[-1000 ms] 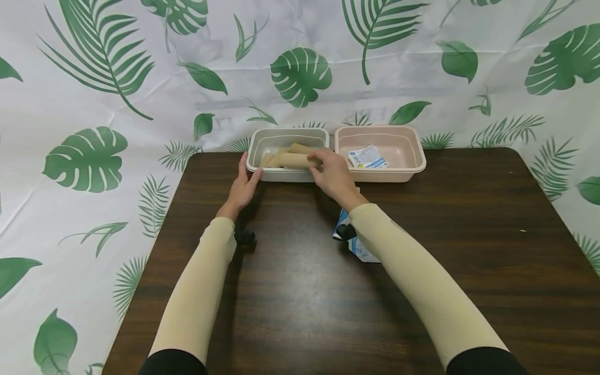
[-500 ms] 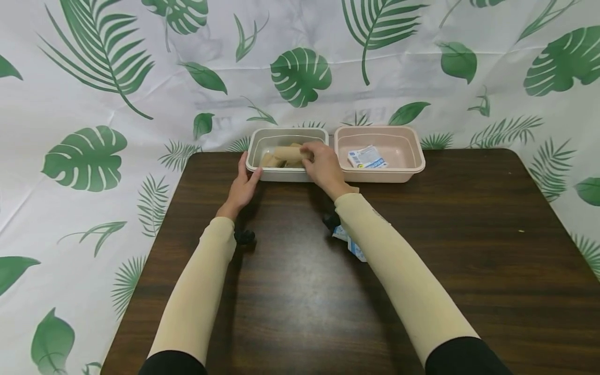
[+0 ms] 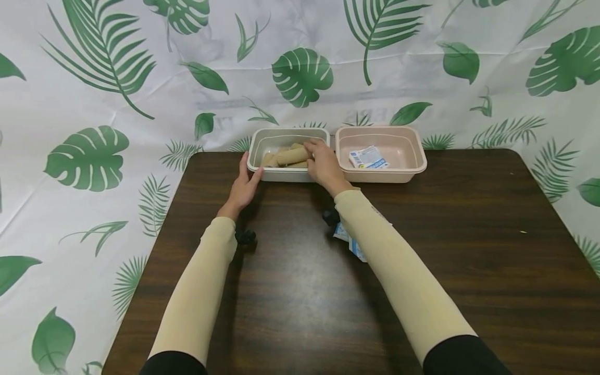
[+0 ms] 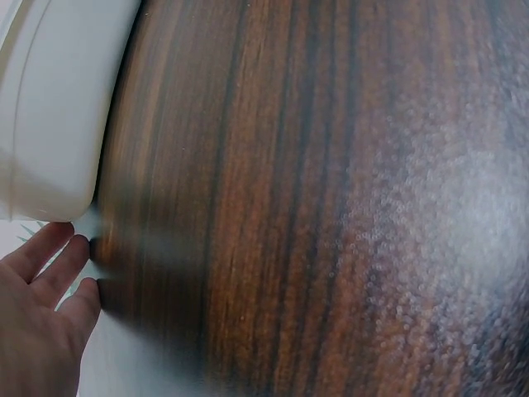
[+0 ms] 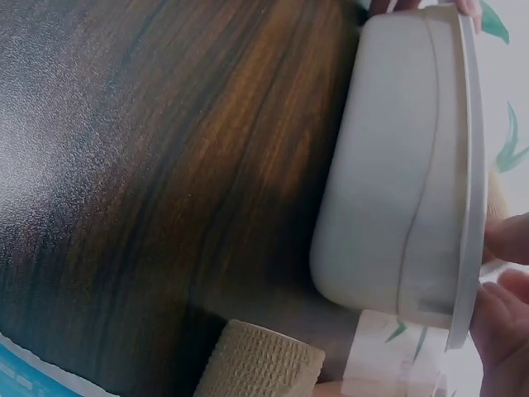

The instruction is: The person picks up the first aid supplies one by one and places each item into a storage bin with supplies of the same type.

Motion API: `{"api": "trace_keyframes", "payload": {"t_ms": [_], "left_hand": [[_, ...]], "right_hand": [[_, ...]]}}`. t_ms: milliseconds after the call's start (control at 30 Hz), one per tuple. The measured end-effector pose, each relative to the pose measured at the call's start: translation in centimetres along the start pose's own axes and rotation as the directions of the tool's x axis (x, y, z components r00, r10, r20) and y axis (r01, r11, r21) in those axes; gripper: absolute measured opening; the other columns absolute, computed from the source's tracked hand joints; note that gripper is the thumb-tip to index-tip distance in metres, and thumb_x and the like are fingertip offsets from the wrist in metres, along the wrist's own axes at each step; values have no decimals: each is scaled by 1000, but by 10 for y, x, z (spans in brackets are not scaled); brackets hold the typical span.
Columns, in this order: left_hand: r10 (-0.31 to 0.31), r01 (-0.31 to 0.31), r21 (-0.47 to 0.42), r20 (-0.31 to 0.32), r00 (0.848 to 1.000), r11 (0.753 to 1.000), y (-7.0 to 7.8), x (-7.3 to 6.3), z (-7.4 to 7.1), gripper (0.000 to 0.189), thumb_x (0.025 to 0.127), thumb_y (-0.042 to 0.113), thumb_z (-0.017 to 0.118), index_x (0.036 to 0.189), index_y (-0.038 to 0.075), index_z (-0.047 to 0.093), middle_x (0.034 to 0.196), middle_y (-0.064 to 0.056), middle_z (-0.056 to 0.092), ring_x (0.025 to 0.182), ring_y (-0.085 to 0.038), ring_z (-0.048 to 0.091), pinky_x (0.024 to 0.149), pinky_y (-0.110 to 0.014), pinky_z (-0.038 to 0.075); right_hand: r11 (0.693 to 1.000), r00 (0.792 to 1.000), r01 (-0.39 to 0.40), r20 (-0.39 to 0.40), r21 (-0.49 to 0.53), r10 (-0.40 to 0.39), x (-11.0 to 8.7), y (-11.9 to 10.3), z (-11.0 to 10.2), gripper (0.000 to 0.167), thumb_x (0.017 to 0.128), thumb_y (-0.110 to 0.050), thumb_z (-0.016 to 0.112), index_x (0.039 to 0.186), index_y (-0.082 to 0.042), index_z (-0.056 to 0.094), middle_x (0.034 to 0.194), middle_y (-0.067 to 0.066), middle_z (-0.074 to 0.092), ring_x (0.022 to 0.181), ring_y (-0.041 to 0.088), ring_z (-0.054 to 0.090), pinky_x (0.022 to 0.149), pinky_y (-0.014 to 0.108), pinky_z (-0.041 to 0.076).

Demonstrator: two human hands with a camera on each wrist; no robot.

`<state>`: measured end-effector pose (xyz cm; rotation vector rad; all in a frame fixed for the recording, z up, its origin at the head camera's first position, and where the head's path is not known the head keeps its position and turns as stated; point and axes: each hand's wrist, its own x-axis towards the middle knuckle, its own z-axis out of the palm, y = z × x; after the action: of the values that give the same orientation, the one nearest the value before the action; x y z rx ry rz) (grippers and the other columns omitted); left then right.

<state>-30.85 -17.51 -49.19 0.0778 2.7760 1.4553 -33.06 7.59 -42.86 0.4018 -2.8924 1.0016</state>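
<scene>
In the head view, my left hand rests against the left end of a pale grey plastic bin, its fingers fairly straight and the thumb near the front corner. The left wrist view has several left fingers touching the bin's end. Reaching over the front rim, my right hand pinches the right end of a beige bandage roll, which lies tilted on other beige rolls inside. In the right wrist view the bin wall hides most of what the right fingers hold.
To the right of the grey bin stands a pink bin containing a white-and-blue packet. Blue-and-white packaging lies on the dark wooden table, partly under my right forearm. A textured beige roll stands close to my right wrist.
My right hand has shifted left and the beige roll it holds went up and left, then came down tilted onto the others. The left hand has stayed at the bin's end.
</scene>
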Motion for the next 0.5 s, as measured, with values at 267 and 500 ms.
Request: {"api": "trace_keyframes", "payload": {"t_ms": [267, 500], "left_hand": [[-5, 5, -13, 0, 1000, 1000, 0, 0, 0, 71, 101, 56, 41, 156, 41, -2, 144, -23, 45, 113, -43, 55, 99, -55, 38], [0, 0, -15, 10, 1000, 1000, 0, 0, -1, 71, 102, 52, 41, 157, 40, -3, 149, -23, 40, 113, -44, 55, 98, -56, 38]], "right_hand": [[1000, 998, -2, 70, -25, 4, 0, 0, -2, 46, 98, -5, 53, 144, -6, 49, 154, 10, 35, 139, 31, 36, 109, 41, 33], [995, 995, 95, -2, -40, -95, -10, 4, -1, 38, 97, -6, 55, 135, -6, 60, 146, 8, 48, 134, 28, 43, 109, 39, 34]]}}
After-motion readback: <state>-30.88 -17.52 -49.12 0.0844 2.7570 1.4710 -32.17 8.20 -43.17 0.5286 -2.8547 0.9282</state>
